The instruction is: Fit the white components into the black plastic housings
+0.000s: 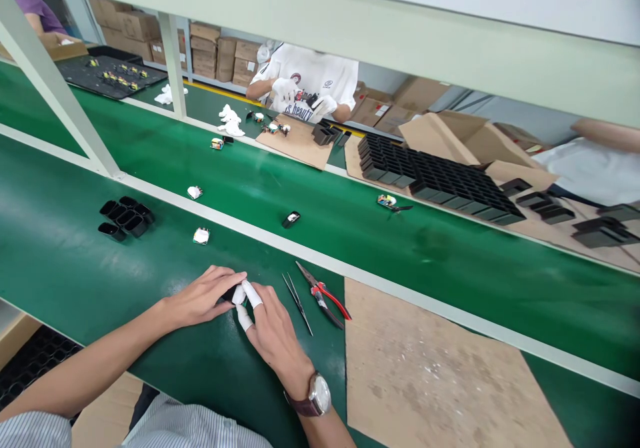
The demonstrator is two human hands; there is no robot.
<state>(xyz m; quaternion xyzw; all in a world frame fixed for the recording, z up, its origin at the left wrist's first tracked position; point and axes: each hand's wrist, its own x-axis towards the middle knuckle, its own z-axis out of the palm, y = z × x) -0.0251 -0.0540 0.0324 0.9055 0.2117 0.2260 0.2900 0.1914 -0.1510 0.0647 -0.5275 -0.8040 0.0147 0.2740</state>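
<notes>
Around a small black plastic case [229,295], my left hand [205,296] is closed, thumb below and fingers above. My right hand [270,328] wears white finger cots and pinches a white-topped circuit board [239,295] at the mouth of that case. Fingers cover most of both parts, so how deep the board sits is hidden. To the right of my hands lie tweezers [298,305] and red-handled pliers [324,295]. Another white-topped board [201,236] rests on the green bench beyond my left hand, and several black cases [127,216] stand grouped at the left.
A pale rail [240,233] separates my bench from a green belt [340,201] carrying a few boards and a black case [291,219]. Cardboard [430,368] lies at right. Across, a gloved co-worker [310,81] handles parts near rows of black cases [435,178]. A shelf post [60,81] slants at left.
</notes>
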